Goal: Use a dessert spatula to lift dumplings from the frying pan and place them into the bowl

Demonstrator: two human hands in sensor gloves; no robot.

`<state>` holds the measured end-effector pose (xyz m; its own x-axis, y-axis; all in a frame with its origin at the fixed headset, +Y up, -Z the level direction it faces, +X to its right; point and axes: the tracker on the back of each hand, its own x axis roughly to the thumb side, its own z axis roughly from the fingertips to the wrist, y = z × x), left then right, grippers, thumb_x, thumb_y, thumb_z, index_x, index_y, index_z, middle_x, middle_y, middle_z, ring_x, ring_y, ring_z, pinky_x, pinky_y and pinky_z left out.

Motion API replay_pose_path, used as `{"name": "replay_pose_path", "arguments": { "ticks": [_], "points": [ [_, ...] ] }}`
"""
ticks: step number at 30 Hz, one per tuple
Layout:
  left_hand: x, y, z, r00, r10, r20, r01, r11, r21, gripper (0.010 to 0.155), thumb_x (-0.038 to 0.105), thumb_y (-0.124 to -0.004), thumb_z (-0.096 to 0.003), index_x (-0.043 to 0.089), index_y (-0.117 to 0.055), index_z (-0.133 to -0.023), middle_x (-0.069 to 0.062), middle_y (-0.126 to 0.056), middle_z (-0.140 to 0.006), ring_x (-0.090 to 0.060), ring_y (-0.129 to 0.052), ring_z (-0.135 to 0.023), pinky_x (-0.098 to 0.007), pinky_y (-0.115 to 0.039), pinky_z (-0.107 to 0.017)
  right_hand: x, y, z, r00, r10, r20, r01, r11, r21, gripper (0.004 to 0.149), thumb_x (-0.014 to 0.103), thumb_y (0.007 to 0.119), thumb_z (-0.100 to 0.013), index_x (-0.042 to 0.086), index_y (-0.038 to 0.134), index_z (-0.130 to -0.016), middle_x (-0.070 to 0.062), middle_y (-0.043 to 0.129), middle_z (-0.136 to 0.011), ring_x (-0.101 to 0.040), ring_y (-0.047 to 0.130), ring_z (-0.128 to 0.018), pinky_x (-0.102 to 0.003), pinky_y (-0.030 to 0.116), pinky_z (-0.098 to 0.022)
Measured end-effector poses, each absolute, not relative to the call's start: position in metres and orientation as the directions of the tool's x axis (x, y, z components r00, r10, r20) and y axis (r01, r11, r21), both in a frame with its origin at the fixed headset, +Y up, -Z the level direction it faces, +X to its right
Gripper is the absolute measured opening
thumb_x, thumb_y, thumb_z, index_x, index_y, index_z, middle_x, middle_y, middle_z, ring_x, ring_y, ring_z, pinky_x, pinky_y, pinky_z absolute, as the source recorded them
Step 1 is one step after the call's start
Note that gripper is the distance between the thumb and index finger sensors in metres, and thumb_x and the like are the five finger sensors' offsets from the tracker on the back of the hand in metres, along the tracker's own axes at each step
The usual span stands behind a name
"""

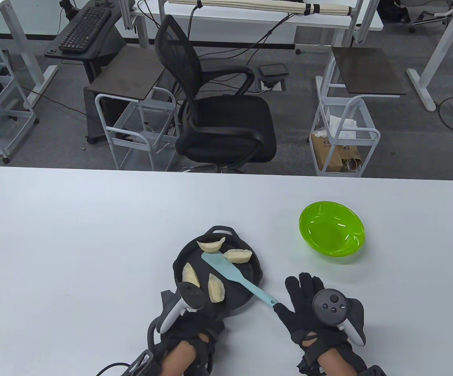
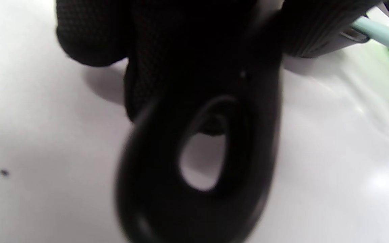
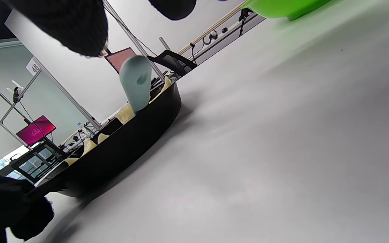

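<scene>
A black frying pan [image 1: 246, 286] sits at the table's front middle with several pale dumplings [image 1: 239, 255] in it. The light blue dessert spatula [image 1: 230, 272] lies with its blade in the pan and its handle sticking out over the right rim. My left hand [image 1: 193, 325] grips the pan's looped handle [image 2: 198, 152] at the near side. My right hand [image 1: 302, 299] lies flat with its fingers spread just right of the spatula's handle end [image 3: 136, 84], thumb close to it, holding nothing. The green bowl [image 1: 332, 229] stands empty to the right beyond the pan.
Past the table's far edge [image 1: 226, 169] stand a black office chair [image 1: 218, 117] and white wire carts [image 1: 343, 133]. White table surface stretches left of the pan and between the pan and the bowl.
</scene>
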<state>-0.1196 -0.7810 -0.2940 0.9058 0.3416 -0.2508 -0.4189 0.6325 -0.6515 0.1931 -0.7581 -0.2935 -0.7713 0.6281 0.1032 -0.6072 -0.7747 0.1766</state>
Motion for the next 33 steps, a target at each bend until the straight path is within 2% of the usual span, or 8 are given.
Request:
{"name": "replay_pose_path", "arguments": {
  "ticks": [6, 8, 10, 14, 21, 27, 33],
  "points": [
    [-0.114, -0.788, -0.296, 0.908, 0.383, -0.171, -0.381, 0.582, -0.718, 0.066, 0.065, -0.073, -0.0483, 0.02, -0.062, -0.096, 0.008, -0.109, -0.063, -0.018, -0.107, -0.048, -0.046, -0.081, -0.052, 0.188, -0.771, -0.306, -0.774, 0.631, 0.056, -0.61, -0.766, 0.205, 0.079, 0.051, 0.078, -0.055, 0.008, 0.039, -0.109, -0.028, 0.038, -0.111, -0.061, 0.035, -0.099, -0.072, 0.02, -0.072],
    [-0.114, -0.79, -0.297, 0.902, 0.403, -0.153, -0.377, 0.566, -0.733, 0.067, 0.066, -0.072, -0.048, 0.02, -0.062, -0.096, 0.009, -0.109, -0.062, -0.018, -0.106, -0.048, -0.046, -0.081, -0.051, 0.186, -0.776, -0.307, -0.743, 0.668, 0.038, -0.641, -0.727, 0.246, 0.08, 0.05, 0.078, -0.055, 0.006, 0.037, -0.108, -0.029, 0.049, -0.108, -0.06, 0.055, -0.094, -0.073, 0.031, -0.072],
    [-0.115, -0.791, -0.298, 0.899, 0.41, -0.152, -0.38, 0.56, -0.737, 0.068, 0.067, -0.072, -0.0477, 0.021, -0.063, -0.096, 0.009, -0.109, -0.062, -0.018, -0.106, -0.048, -0.045, -0.08, -0.05, 0.182, -0.778, -0.307, -0.703, 0.711, 0.019, -0.686, -0.684, 0.25, 0.077, 0.046, 0.079, -0.056, 0.005, 0.039, -0.108, -0.029, 0.054, -0.106, -0.057, 0.057, -0.094, -0.072, 0.034, -0.072],
    [-0.116, -0.792, -0.298, 0.896, 0.418, -0.15, -0.38, 0.548, -0.745, 0.067, 0.068, -0.071, -0.0477, 0.021, -0.063, -0.096, 0.01, -0.108, -0.063, -0.018, -0.106, -0.048, -0.045, -0.08, -0.05, 0.18, -0.778, -0.31, -0.667, 0.745, 0.003, -0.726, -0.65, 0.225, 0.07, 0.042, 0.078, -0.056, 0.006, 0.046, -0.106, -0.023, 0.07, -0.099, -0.05, 0.074, -0.085, -0.069, 0.047, -0.071],
    [-0.116, -0.79, -0.298, 0.895, 0.421, -0.148, -0.38, 0.543, -0.749, 0.067, 0.068, -0.071, -0.0476, 0.022, -0.063, -0.096, 0.01, -0.108, -0.062, -0.018, -0.105, -0.048, -0.044, -0.08, -0.049, 0.179, -0.782, -0.312, -0.598, 0.8, -0.052, -0.788, -0.576, 0.219, 0.061, 0.033, 0.079, -0.056, 0.005, 0.055, -0.104, -0.019, 0.082, -0.087, -0.043, 0.084, -0.07, -0.063, 0.051, -0.071],
    [-0.117, -0.79, -0.298, 0.893, 0.425, -0.149, -0.381, 0.538, -0.752, 0.067, 0.068, -0.071, -0.0476, 0.022, -0.063, -0.096, 0.01, -0.108, -0.062, -0.018, -0.105, -0.048, -0.044, -0.079, -0.049, 0.184, -0.776, -0.31, -0.519, 0.851, -0.086, -0.847, -0.497, 0.19, 0.057, 0.033, 0.08, -0.056, 0.003, 0.062, -0.101, -0.021, 0.085, -0.079, -0.041, 0.086, -0.06, -0.065, 0.055, -0.067],
    [-0.118, -0.79, -0.298, 0.891, 0.428, -0.15, -0.383, 0.533, -0.754, 0.067, 0.068, -0.071, -0.0475, 0.023, -0.063, -0.096, 0.01, -0.108, -0.062, -0.017, -0.105, -0.047, -0.044, -0.079, -0.048, 0.188, -0.76, -0.306, -0.542, 0.84, -0.023, -0.838, -0.538, 0.095, 0.056, 0.037, 0.085, -0.054, 0.004, 0.068, -0.096, -0.017, 0.089, -0.071, -0.038, 0.088, -0.054, -0.064, 0.059, -0.065]
  ]
}}
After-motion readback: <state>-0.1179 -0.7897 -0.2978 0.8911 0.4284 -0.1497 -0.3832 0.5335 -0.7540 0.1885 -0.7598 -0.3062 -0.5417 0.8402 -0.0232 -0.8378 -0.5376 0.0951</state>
